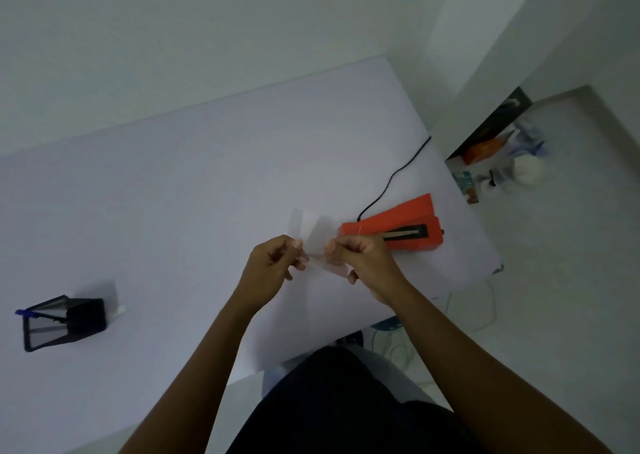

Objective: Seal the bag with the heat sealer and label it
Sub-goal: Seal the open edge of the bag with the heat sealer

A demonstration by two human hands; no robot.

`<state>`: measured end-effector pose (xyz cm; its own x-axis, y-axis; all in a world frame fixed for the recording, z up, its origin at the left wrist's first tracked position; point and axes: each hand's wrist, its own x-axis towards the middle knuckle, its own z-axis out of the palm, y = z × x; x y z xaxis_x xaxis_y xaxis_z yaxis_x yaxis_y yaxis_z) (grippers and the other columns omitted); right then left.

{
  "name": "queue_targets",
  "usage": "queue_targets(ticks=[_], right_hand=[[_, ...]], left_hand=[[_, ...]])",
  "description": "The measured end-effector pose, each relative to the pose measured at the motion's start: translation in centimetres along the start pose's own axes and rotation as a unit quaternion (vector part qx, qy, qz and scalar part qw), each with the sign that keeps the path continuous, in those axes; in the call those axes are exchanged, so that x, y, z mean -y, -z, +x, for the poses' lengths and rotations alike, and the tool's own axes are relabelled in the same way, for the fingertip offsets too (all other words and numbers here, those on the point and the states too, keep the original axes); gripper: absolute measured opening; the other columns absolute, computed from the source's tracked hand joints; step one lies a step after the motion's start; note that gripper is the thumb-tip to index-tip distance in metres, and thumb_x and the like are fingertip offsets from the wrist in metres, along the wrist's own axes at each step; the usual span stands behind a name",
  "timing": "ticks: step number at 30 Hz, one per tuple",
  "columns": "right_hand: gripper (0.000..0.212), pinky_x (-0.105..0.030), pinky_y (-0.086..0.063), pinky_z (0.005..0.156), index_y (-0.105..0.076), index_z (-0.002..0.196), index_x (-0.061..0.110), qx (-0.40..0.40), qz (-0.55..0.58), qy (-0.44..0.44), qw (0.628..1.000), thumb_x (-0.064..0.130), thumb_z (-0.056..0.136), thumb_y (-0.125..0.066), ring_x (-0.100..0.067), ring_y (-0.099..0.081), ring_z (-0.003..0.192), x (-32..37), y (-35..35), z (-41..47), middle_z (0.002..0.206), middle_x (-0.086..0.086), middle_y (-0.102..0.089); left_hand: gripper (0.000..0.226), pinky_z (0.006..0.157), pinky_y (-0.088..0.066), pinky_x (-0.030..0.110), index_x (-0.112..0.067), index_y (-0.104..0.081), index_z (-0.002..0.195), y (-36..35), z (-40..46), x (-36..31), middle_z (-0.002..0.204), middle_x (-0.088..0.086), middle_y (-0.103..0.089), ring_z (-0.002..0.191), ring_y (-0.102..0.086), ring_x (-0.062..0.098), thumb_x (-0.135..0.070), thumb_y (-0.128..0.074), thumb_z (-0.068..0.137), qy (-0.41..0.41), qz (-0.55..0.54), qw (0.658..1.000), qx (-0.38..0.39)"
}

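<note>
- Above the counter [173,194], left hand [273,263] and right hand [360,256] pinch a clear bag [317,228].
- Sealer [398,227] lies near the right edge.
- Sealing seems not yet begun; next, the bag's mouth must reach the sealer's bar.

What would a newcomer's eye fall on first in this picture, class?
The orange heat sealer stands out on the white table, right of centre, its black cord trailing away. In front of it, the left hand and right hand pinch a clear plastic bag. A black pen holder sits far left.
</note>
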<state>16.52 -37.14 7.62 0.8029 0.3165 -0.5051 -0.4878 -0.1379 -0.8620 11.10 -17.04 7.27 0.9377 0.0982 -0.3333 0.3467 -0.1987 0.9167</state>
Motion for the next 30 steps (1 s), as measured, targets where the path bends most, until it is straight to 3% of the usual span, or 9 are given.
queue_targets(ticks=[4,8,11,15,19,25,28,30], right_hand=[[0.020,-0.034,-0.057,0.050,-0.077,0.100,0.012,0.028,0.003,-0.002,1.000,0.027,0.087,-0.074,-0.020,-0.072,0.092,-0.9,4.4,-1.4,0.094,-0.008,-0.077],[0.023,-0.049,-0.062,0.072,-0.076,0.102,0.006,0.034,0.017,-0.035,0.999,0.024,0.087,-0.074,-0.027,-0.074,0.091,-2.9,7.9,-2.4,0.093,-0.012,-0.077],[0.014,-0.045,-0.061,0.078,-0.077,0.092,0.005,0.027,0.028,-0.032,0.999,0.018,0.087,-0.073,-0.028,-0.075,0.082,-4.3,9.7,-2.9,0.087,-0.013,-0.077],[0.021,-0.033,-0.060,0.070,-0.074,0.085,-0.004,-0.017,0.039,-0.010,0.999,0.017,0.086,-0.076,-0.029,-0.073,0.069,-5.8,11.7,-2.8,0.076,-0.018,-0.075],[0.020,-0.028,-0.058,0.070,-0.074,0.087,-0.003,-0.050,0.026,0.006,0.998,0.017,0.086,-0.075,-0.023,-0.073,0.070,-7.4,13.6,-2.0,0.077,-0.013,-0.076],[0.017,-0.039,-0.059,0.086,-0.074,0.097,0.003,-0.047,0.038,0.009,0.998,0.017,0.088,-0.072,-0.028,-0.072,0.090,-8.7,14.9,-0.3,0.093,-0.012,-0.076],[0.006,-0.041,-0.059,0.085,-0.076,0.087,0.009,-0.019,0.037,0.018,0.999,0.015,0.087,-0.074,-0.025,-0.072,0.085,-8.6,15.3,-0.1,0.087,-0.009,-0.076],[0.010,-0.038,-0.060,0.083,-0.076,0.093,0.007,-0.010,0.029,0.020,0.999,0.015,0.088,-0.073,-0.025,-0.072,0.086,-8.6,15.3,-0.3,0.090,-0.010,-0.077]], left_hand=[[0.035,0.070,-0.059,0.028,-0.010,-0.074,0.088,-4.6,-0.3,-0.7,0.086,-0.001,-0.076,0.083,-0.071,0.015,-0.033,-0.051,0.099,-0.002,-0.012,1.000,0.001],[0.031,0.076,-0.058,0.026,-0.010,-0.076,0.092,-8.2,-0.9,-0.1,0.085,0.000,-0.077,0.082,-0.072,0.018,-0.029,-0.053,0.099,0.014,-0.007,0.999,0.030],[0.027,0.075,-0.058,0.028,-0.010,-0.074,0.094,-10.2,-1.2,0.3,0.084,0.004,-0.076,0.080,-0.072,0.021,-0.023,-0.052,0.100,0.022,-0.018,0.998,0.050],[0.025,0.065,-0.054,0.022,-0.008,-0.069,0.095,-12.7,-0.7,0.3,0.082,0.004,-0.076,0.076,-0.071,0.020,-0.023,-0.050,0.102,0.035,-0.004,0.997,0.071],[0.025,0.058,-0.052,0.020,-0.013,-0.069,0.094,-15.1,0.3,0.8,0.080,0.001,-0.077,0.073,-0.072,0.014,-0.024,-0.048,0.103,0.065,0.028,0.995,0.070],[0.027,0.059,-0.057,0.028,-0.017,-0.068,0.100,-17.2,1.8,0.5,0.089,0.007,-0.076,0.074,-0.073,0.021,-0.024,-0.043,0.104,0.117,0.024,0.992,0.040],[0.028,0.049,-0.054,0.028,-0.013,-0.064,0.103,-17.1,1.6,0.0,0.086,0.008,-0.076,0.065,-0.072,0.027,-0.025,-0.039,0.106,0.149,-0.013,0.988,0.045],[0.030,0.042,-0.049,0.026,-0.010,-0.065,0.102,-16.9,1.3,0.2,0.085,0.007,-0.076,0.052,-0.066,0.023,-0.027,-0.041,0.105,0.155,-0.002,0.987,0.034]])
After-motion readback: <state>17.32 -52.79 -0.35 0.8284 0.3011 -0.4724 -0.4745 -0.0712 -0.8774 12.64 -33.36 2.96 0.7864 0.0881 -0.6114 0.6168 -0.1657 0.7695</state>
